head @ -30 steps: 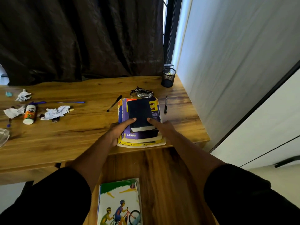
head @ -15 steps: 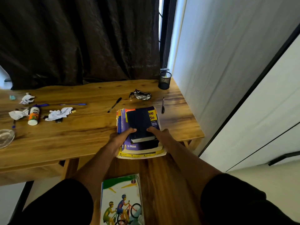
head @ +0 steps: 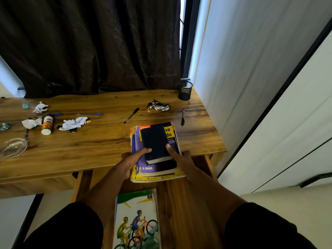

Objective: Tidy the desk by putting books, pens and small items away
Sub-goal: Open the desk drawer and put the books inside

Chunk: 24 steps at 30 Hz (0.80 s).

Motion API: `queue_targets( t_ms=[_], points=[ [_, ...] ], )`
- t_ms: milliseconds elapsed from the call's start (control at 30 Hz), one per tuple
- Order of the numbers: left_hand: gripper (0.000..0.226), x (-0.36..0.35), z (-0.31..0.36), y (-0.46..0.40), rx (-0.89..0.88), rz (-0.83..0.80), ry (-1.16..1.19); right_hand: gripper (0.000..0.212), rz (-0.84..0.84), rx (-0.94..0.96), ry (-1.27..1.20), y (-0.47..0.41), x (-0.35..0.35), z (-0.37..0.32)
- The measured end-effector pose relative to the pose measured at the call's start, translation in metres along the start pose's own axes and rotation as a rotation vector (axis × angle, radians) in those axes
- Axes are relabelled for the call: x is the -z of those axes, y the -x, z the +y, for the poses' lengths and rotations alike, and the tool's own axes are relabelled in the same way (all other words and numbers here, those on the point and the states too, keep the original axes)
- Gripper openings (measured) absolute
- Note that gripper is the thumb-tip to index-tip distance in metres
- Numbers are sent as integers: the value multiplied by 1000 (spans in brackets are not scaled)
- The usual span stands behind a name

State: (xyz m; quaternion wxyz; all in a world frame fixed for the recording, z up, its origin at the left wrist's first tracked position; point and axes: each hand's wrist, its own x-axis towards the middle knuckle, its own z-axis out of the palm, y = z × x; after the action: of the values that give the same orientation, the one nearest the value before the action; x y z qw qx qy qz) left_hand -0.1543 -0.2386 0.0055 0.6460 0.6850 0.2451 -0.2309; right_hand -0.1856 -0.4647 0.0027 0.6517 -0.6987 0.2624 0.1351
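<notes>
Fingers of the left hand (head: 130, 163) and right hand (head: 181, 159) curl round the 2 sides of a stack of books (head: 156, 155), thumbs pressing its dark top cover, the stack overhanging the bench (head: 89, 146) edge above an open drawer (head: 181, 203). That drawer holds 1 cyclist-cover book (head: 137, 220), cut off below. The mesh pen cup (head: 185, 90) at the far corner hides its contents.

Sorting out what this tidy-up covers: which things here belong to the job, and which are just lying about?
Job: book stack held by left hand and right hand; cycling book; black pens; blue pens; glue bottle; pen holder.
Lying about: crumpled paper; foil wrapper; glass dish; curtain.
</notes>
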Motion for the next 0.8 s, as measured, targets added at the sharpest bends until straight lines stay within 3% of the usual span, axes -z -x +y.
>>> queue_targets(
  t_ms=[100, 200, 233, 400, 533, 567, 700, 800],
  points=[
    [125, 3, -3, 2, 14, -27, 24, 130, -31, -48, -87, 1, -1, -8],
    [123, 7, -7, 0, 30, -82, 30, 155, -52, -79, -90, -4, -1, -12],
    [122, 6, -8, 1, 26, -94, 24, 153, -55, -73, -102, -6, -1, -11],
    [116, 4, -4, 5, -54, -94, 64, 124, -170, 33, -102, -9, 4, -17],
    [109, 1, -1, 1, -54, -140, 87, 41, -227, 91, -115, -11, 6, -14],
    [107, 2, 0, 0, -44, -157, 74, 32, -235, 95, -119, -12, 6, -14],
    [103, 5, -2, -9, -3, -183, 16, 59, -295, 69, -123, -23, 8, -9],
    [84, 1, -4, -8, -67, -138, -6, 49, -317, 88, -122, -25, 9, -9]
  ],
)
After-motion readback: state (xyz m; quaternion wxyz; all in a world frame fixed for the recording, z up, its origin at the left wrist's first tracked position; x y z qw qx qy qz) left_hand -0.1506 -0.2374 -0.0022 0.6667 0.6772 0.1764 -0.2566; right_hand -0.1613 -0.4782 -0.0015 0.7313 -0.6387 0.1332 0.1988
